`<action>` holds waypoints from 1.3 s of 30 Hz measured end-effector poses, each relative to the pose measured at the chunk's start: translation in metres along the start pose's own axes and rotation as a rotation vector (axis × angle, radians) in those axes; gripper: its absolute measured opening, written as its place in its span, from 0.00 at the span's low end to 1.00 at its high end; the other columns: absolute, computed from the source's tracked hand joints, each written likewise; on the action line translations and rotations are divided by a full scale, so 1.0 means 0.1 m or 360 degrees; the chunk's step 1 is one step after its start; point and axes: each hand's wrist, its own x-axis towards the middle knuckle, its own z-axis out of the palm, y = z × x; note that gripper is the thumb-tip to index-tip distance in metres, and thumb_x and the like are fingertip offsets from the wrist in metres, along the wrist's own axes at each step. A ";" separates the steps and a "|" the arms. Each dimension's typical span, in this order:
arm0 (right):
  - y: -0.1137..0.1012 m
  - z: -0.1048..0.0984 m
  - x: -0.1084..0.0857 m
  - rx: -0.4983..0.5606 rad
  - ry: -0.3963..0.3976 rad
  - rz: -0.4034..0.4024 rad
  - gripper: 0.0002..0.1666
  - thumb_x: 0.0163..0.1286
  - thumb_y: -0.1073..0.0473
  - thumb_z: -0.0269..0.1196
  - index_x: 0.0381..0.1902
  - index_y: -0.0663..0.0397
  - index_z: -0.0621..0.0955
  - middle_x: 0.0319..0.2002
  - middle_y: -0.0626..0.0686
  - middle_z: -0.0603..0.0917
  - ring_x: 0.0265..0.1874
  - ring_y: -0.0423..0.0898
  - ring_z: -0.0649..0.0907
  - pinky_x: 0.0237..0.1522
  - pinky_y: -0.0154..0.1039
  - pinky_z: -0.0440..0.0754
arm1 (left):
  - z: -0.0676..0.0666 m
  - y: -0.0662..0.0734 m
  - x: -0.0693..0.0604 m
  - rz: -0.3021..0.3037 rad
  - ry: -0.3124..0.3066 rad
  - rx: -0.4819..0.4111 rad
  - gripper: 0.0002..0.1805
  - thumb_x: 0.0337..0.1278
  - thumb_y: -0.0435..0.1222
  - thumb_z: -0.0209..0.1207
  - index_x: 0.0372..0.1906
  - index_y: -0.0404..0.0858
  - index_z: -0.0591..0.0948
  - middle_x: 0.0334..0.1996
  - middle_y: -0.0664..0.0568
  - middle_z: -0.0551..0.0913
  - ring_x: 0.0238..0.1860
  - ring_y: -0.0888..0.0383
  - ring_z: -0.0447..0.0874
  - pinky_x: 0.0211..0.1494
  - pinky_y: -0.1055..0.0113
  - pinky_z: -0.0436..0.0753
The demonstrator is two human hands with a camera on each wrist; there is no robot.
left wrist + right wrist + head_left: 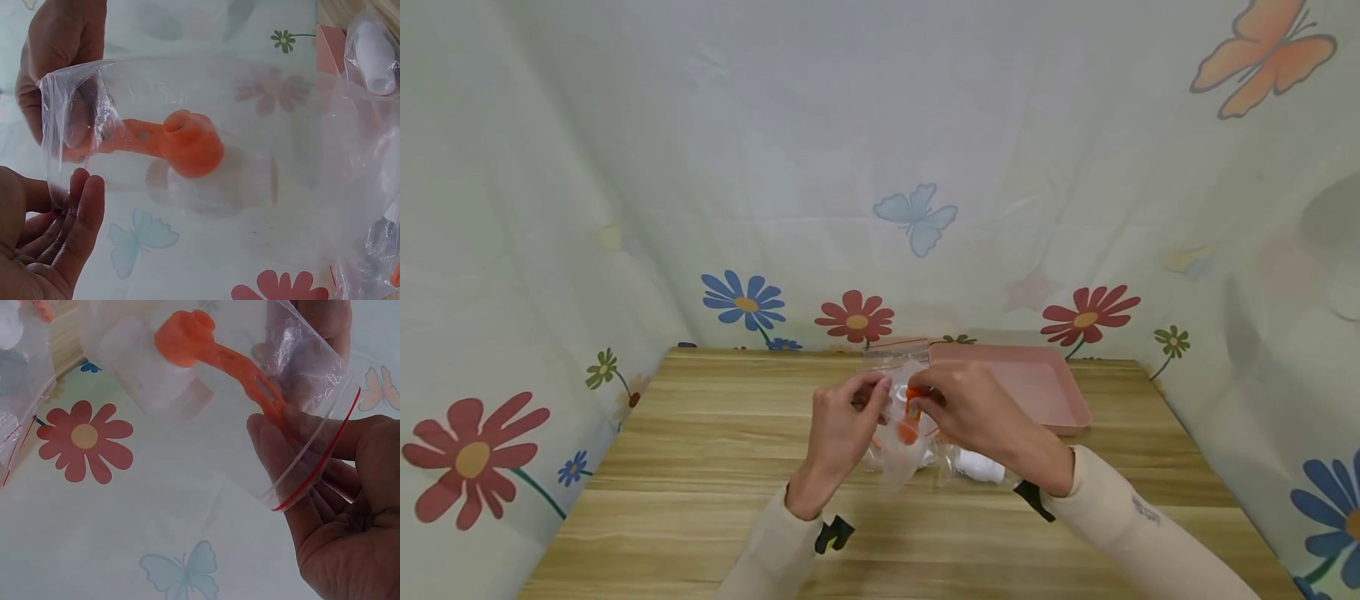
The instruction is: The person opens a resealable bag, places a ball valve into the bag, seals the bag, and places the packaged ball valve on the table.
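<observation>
A clear zip bag (pixel 294 156) with a red seal line hangs between both hands above the table. At its mouth, my left hand (pixel 846 425) pinches one edge of the film. My right hand (pixel 977 408) grips the slotted handle of an orange scoop (pixel 190 144) just inside the bag's mouth. The scoop's rounded end points down into the bag. A white bottle (pixel 150 369) shows hazily through the film, lower than the scoop. In the left wrist view the right hand's fingertips are partly hidden behind the film.
A pink tray (pixel 1037 387) stands at the back right of the wooden table (pixel 722 483). Below and beside the hands lie other clear bags, one with a white bottle (pixel 981 467) in it. A flowered curtain (pixel 820 167) hangs behind.
</observation>
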 end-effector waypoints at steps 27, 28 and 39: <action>0.14 0.18 0.04 -0.0034 -0.0402 0.0015 0.05 0.60 0.65 0.69 0.28 0.50 0.87 0.23 0.42 0.84 0.20 0.34 0.74 0.26 0.26 0.72 | 0.04 0.05 0.01 -0.0009 -0.0001 -0.0044 0.08 0.63 0.35 0.62 0.37 0.34 0.85 0.22 0.48 0.86 0.18 0.68 0.81 0.26 0.74 0.82; 0.14 0.18 0.04 -0.0033 -0.0412 0.0017 0.05 0.60 0.65 0.69 0.29 0.49 0.87 0.23 0.42 0.84 0.20 0.34 0.74 0.26 0.26 0.73 | 0.04 0.06 0.00 -0.0007 -0.0001 -0.0045 0.07 0.63 0.35 0.62 0.37 0.34 0.85 0.22 0.48 0.86 0.18 0.68 0.81 0.25 0.74 0.82; 0.15 0.09 0.03 0.0024 -0.0370 0.0007 0.06 0.63 0.64 0.68 0.39 0.52 0.87 0.30 0.47 0.88 0.25 0.36 0.82 0.30 0.29 0.79 | 0.02 0.03 -0.01 -0.0060 0.0027 -0.0224 0.05 0.61 0.31 0.62 0.36 0.31 0.84 0.24 0.44 0.87 0.20 0.62 0.85 0.25 0.70 0.84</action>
